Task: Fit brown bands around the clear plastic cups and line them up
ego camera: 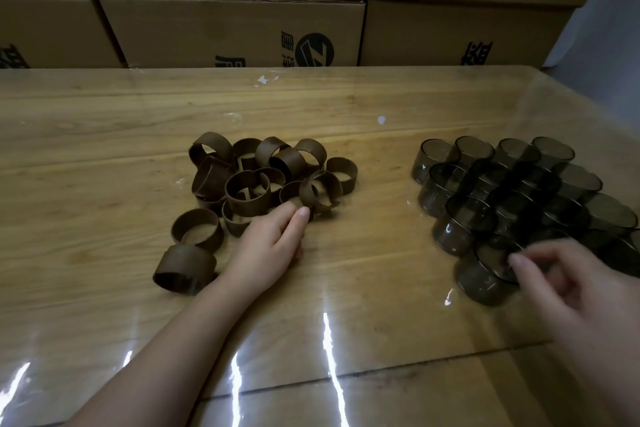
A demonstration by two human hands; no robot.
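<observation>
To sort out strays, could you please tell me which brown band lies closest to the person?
The tipped brown band at the near-left corner of the pile, just left of the left hand; every other band lies farther back.

Bare table (374,163) runs between the heap of brown bands (263,180) at 10 o'clock and the packed cups (512,198) at 2 o'clock — an open lane toward 12, closed off by stacked cardboard boxes (235,28).
</observation>
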